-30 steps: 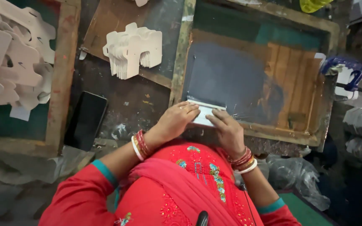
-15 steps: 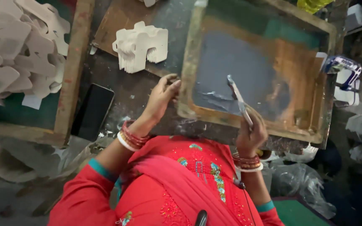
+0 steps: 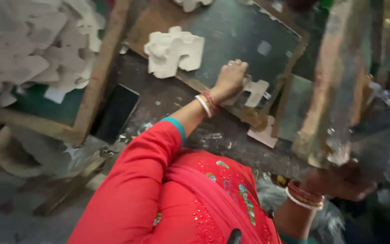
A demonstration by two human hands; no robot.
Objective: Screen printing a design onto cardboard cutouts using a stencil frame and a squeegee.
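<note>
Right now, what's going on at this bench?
A person in a red top works at a dark, messy bench. The left hand rests on a pale cut-out card piece lying on the dark board. The right hand grips the lower edge of a wooden-framed screen, tilted up off the board. A stack of cut-outs and a dark phone lie to the left.

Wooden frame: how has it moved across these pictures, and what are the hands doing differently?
The wooden frame lay flat a second ago; the right hand has tipped it up by its near edge. The left hand left the frame and now presses a pale cut-out piece underneath. The phone and stack of cut-outs stayed put.
</note>
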